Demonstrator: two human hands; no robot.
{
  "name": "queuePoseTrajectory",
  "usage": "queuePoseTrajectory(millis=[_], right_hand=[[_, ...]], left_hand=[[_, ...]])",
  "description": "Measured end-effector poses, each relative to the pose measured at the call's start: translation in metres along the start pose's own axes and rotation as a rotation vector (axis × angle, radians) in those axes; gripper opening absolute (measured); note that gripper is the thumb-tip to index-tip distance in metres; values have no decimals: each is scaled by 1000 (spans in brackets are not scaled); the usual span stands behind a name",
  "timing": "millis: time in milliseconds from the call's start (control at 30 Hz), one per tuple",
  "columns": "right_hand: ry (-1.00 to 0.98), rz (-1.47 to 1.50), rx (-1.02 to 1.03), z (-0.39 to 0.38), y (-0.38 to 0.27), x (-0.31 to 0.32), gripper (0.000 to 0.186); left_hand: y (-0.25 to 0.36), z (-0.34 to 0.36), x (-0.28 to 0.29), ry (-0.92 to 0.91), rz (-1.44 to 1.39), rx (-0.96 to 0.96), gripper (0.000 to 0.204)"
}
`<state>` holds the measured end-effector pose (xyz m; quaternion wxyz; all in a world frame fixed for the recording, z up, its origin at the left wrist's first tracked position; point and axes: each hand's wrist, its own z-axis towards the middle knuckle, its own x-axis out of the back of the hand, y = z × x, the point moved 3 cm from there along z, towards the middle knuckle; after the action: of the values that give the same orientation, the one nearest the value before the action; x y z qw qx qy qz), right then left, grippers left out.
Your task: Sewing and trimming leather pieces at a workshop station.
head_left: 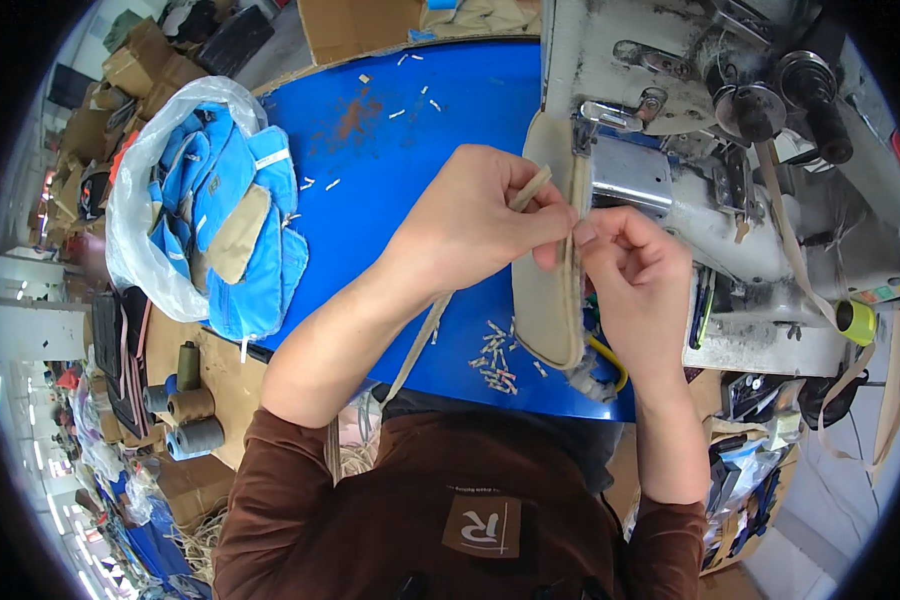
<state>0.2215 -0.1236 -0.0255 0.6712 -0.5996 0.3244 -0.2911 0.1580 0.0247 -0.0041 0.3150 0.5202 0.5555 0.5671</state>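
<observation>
My left hand, fingers closed, grips a narrow beige strip whose short end sticks up above my thumb; the rest hangs toward my lap. My right hand is just beside it, thumb and forefinger pinched on the piped edge of a long, rounded beige padded piece. The piece lies at the sewing machine, its top end beside the presser foot, which is partly hidden behind it. Small cut scraps lie on the blue tabletop near the piece's lower end.
A clear bag of blue and beige fabric pieces sits at the left. Thread cones stand below it. A yellow-green roll with tape is at the right. Cardboard boxes and piled goods are around the table.
</observation>
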Motion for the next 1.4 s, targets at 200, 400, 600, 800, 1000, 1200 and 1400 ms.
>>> queuePoseTrajectory(millis=[200, 400, 600, 800, 1000, 1200, 1400], right_hand=[[-2, -58, 39, 2, 9, 6, 8], [-11, -47, 31, 3, 10, 6, 7], [8, -31, 22, 5, 9, 4, 6], [31, 58, -48, 4, 5, -1, 8], [-49, 171, -121, -14, 10, -5, 26], [-44, 258, -66, -18, 14, -12, 24], [-11, 213, -66, -8, 13, -14, 19]], left_hand=[[3, -6, -6, 47, 17, -79, 5], [0, -11, 0, 205, 505, -775, 20], [0, -11, 5, 100, 689, -866, 30], [2, -9, 9, 165, 723, -907, 33], [2, -8, 3, 184, 883, -914, 37], [3, -10, 4, 199, 908, -927, 40], [7, -5, 5, 202, 974, -929, 42]])
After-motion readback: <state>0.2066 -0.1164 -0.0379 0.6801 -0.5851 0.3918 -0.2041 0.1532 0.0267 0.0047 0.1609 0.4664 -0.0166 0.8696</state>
